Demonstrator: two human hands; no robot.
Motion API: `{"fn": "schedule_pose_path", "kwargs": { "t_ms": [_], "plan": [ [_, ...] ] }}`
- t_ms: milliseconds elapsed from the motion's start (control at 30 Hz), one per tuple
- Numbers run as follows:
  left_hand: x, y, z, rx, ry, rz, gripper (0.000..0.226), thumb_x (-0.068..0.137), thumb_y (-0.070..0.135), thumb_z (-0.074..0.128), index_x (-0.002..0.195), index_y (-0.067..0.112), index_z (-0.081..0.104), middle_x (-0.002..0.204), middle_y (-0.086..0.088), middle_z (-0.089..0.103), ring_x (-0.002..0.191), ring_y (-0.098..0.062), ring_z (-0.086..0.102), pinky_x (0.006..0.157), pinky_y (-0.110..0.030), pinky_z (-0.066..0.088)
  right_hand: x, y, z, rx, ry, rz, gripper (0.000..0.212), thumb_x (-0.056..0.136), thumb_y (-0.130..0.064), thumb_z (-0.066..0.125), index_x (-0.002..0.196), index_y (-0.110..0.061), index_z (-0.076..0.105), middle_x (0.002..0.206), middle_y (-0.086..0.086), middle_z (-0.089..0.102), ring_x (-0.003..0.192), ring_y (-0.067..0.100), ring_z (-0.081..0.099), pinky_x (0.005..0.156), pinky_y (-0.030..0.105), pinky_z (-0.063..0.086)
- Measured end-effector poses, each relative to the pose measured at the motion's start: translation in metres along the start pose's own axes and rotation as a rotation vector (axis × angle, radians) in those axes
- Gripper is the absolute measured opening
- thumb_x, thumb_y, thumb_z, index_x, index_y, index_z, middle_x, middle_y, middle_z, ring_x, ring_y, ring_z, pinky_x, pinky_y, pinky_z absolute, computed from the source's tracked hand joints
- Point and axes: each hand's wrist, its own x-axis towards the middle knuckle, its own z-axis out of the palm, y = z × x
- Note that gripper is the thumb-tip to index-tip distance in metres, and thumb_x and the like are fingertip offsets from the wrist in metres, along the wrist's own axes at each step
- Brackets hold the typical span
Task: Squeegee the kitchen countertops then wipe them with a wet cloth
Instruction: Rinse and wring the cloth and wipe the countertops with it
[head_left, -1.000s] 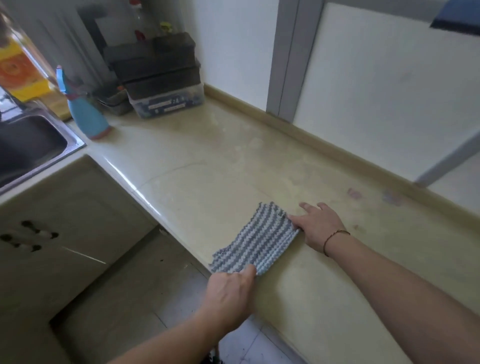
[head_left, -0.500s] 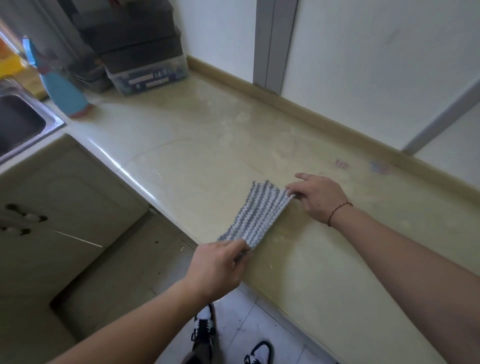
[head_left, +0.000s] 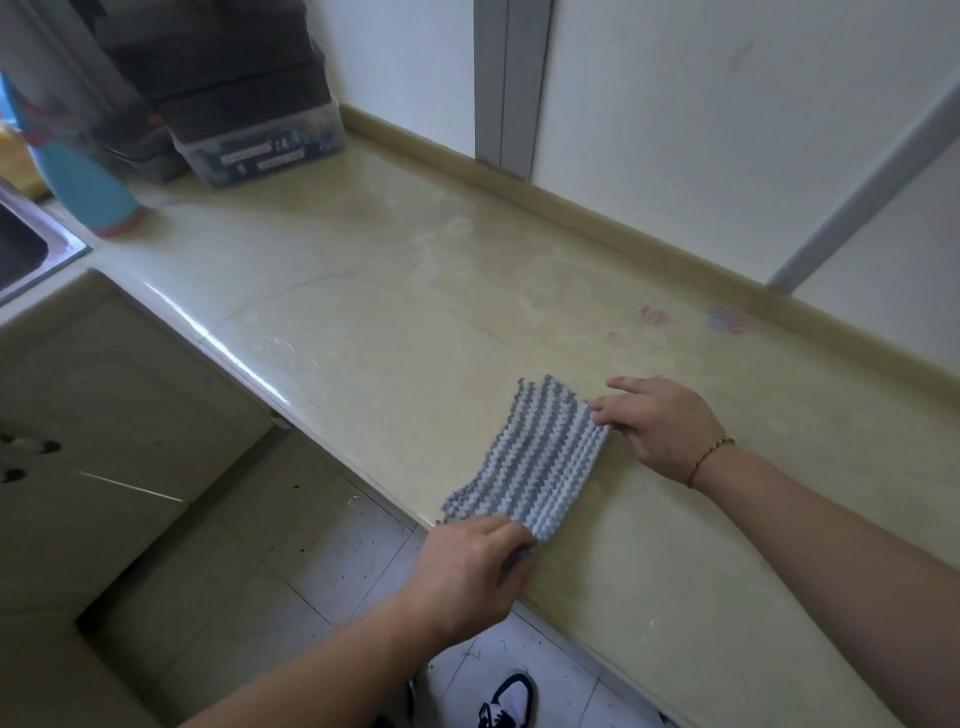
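Striped cloth at countertop front edge | both hands gripping

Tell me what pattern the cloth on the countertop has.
The cloth has blue-grey and white stripes, seen in the head view.

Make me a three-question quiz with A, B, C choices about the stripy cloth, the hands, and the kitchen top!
1. Where does the cloth lie?
A. in the sink
B. at the countertop's front edge
C. on the floor

2. What colours are its stripes?
A. blue-grey and white
B. red and yellow
C. green and black

3. What is the left hand doing?
A. hanging away from the cloth
B. holding a bottle
C. gripping the cloth's near end

Answers: 1 B, it lies flat by the edge; 2 A, the stripes show plainly; 3 C, its fingers curl on that end, while the right hand touches the far end.
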Motion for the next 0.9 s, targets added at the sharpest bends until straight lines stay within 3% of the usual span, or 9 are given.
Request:
{"fn": "schedule_pose_path", "kwargs": {
  "t_ms": [100,200,433,633,800,900],
  "plan": [
    [0.001,0.003,0.008,0.024,-0.041,0.006,0.008,0.087,0.033,0.058,0.084,0.026,0.062,0.074,0.013,0.062,0.064,-0.008,0.057,0.049,-0.024,0.048,-0.006,0.003,0.005,-0.037,-0.052,-0.009,0.032,0.062,0.001,0.082,0.081,-0.024,0.075,0.096,-0.010,0.075,0.099,0.024,0.071,0.068,0.040,0.060],
    [0.002,0.003,0.012,0.039,-0.065,-0.023,0.012,0.087,0.035,0.055,0.084,0.027,0.064,0.076,0.014,0.064,0.067,-0.009,0.058,0.052,-0.026,0.051,-0.012,0.003,0.010,-0.057,-0.057,-0.023,0.040,0.054,0.005,0.086,0.081,-0.023,0.076,0.096,-0.009,0.076,0.096,0.025,0.072,0.064,0.040,0.060],
    [0.004,0.020,0.006,-0.091,0.004,-0.002,0.006,0.088,0.026,0.061,0.087,0.022,0.065,0.076,0.012,0.062,0.064,-0.006,0.056,0.051,-0.025,0.049,-0.029,0.015,0.000,-0.034,0.030,-0.024,0.033,0.070,0.005,0.075,0.087,-0.023,0.075,0.101,-0.008,0.075,0.107,0.023,0.068,0.071,0.039,0.059],
    [0.005,0.039,0.021,-0.121,-0.046,0.070,0.007,0.089,0.026,0.059,0.088,0.022,0.064,0.077,0.010,0.062,0.066,-0.010,0.056,0.052,-0.028,0.049,-0.062,0.024,-0.006,-0.084,-0.007,-0.003,0.037,0.067,0.006,0.073,0.087,-0.025,0.074,0.101,-0.008,0.075,0.107,0.024,0.068,0.069,0.040,0.059],
    [0.003,0.046,0.033,-0.103,-0.081,0.072,0.012,0.091,0.028,0.054,0.088,0.021,0.063,0.077,0.007,0.062,0.066,-0.014,0.056,0.052,-0.032,0.049,-0.070,0.024,-0.004,-0.122,-0.023,-0.015,0.033,0.079,-0.009,0.047,0.088,-0.024,0.075,0.102,-0.007,0.075,0.107,0.024,0.068,0.071,0.040,0.059],
    [0.005,0.051,0.034,-0.126,-0.069,0.088,0.012,0.091,0.028,0.054,0.088,0.020,0.063,0.077,0.006,0.062,0.066,-0.015,0.056,0.051,-0.031,0.048,-0.074,0.020,-0.013,-0.138,0.004,-0.004,0.030,0.073,-0.001,0.060,0.086,-0.023,0.075,0.103,-0.007,0.075,0.107,0.024,0.068,0.071,0.037,0.058]
  ]
}}
